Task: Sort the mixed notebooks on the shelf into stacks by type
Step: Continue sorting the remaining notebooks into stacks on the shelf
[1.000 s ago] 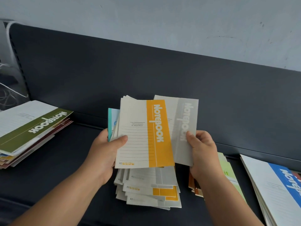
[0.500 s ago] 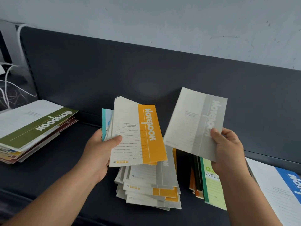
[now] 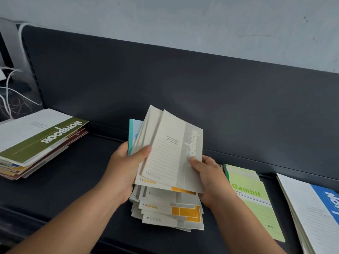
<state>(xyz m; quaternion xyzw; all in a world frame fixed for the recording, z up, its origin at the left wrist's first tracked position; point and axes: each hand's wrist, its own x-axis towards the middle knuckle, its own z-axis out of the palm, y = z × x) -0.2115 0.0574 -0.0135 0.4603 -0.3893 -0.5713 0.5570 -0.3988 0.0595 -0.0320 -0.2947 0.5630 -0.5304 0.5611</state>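
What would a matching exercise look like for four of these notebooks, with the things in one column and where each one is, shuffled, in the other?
Things
1. grey-band notebook
2. olive-band notebook
3. green Gambit notebook
4. blue-band notebook

Places
a. far right of the shelf, cut off by the frame edge
b. top of the left stack
c. front of the bundle gripped by the left hand, pinched by the right hand
d. lying just right of the right hand

Pairs: 1-c, 2-b, 3-d, 4-a

Matt paper notebooks; smooth dark matt shelf
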